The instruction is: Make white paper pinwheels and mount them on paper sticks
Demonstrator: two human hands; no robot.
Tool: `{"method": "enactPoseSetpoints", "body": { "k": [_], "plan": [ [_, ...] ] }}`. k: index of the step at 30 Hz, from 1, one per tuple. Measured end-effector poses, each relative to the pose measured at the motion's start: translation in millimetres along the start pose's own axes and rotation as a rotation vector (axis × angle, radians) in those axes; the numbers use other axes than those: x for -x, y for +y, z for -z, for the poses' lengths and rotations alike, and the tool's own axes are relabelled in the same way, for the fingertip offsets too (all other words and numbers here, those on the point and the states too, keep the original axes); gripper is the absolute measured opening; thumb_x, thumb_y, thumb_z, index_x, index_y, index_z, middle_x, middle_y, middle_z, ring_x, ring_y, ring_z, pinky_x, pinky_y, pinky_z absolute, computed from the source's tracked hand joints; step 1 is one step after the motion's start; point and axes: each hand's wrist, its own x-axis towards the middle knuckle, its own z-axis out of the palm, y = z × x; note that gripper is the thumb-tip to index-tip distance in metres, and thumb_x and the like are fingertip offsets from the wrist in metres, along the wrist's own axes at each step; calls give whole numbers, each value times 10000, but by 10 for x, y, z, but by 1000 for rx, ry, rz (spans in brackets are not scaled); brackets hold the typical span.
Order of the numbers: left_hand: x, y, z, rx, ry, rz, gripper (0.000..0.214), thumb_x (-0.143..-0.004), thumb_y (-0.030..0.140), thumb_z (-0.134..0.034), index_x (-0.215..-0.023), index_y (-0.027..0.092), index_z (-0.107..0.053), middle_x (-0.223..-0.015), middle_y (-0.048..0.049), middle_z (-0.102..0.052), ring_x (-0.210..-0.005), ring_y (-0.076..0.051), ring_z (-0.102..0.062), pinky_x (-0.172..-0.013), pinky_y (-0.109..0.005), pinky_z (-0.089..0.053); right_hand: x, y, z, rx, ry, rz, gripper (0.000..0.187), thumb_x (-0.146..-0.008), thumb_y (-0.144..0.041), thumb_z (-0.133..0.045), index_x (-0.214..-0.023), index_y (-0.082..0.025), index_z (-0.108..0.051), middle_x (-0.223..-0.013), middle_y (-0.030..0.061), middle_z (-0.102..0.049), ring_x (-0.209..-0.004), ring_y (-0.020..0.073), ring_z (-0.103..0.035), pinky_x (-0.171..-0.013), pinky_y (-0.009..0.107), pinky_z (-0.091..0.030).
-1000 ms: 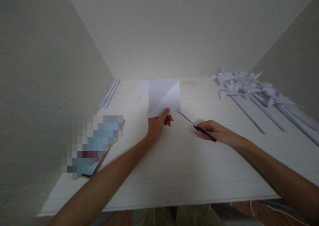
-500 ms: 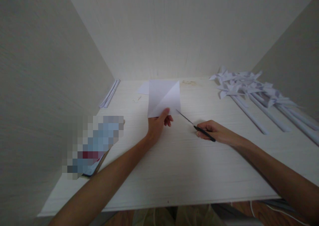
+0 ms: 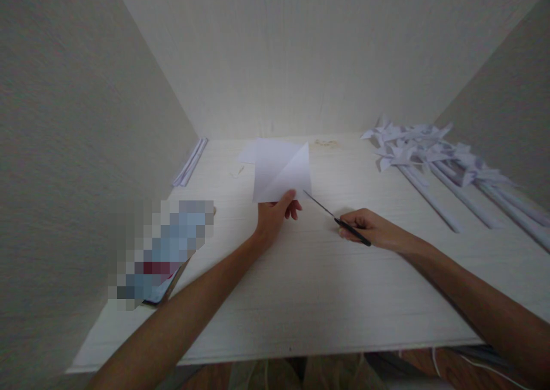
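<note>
My left hand point(image 3: 277, 211) pinches the near edge of a square white paper sheet point(image 3: 279, 166), thumb on top and fingers beneath. A diagonal crease crosses the sheet from the lower left to the upper right corner. In my right hand point(image 3: 363, 227) is a pair of scissors point(image 3: 353, 232) with black handles. Their blades point up and left, and the tip lies at the sheet's lower right corner; whether it touches the paper I cannot tell. Behind the sheet, another white paper piece point(image 3: 246, 152) shows partly on the table.
At the right lie several paper pinwheels point(image 3: 408, 144) on rolled paper sticks point(image 3: 429, 199). Rolled white paper point(image 3: 189, 162) rests by the left wall. A phone point(image 3: 165, 281) with a blurred screen is left of my forearm. Walls enclose the white table point(image 3: 301, 298) on three sides.
The sheet's top edge has tilted slightly, and my left hand has shifted a little to the right and down. The scissors have hardly moved.
</note>
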Motion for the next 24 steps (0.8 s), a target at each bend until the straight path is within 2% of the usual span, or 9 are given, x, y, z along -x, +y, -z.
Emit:
{"method": "enactPoseSetpoints", "body": {
  "k": [24],
  "plan": [
    [65,41,-13,-7,-82,28,331,-715,293,-520,-422,140,-508,-412,8,-513,-338,-43,-424,-357,-175,-313,14,-16,-6,46,-5,6,394,-734,-499,-478,-560,-184,-316,-515,-72,-240,-448,51,-226,-407,203,-172]
  ]
}}
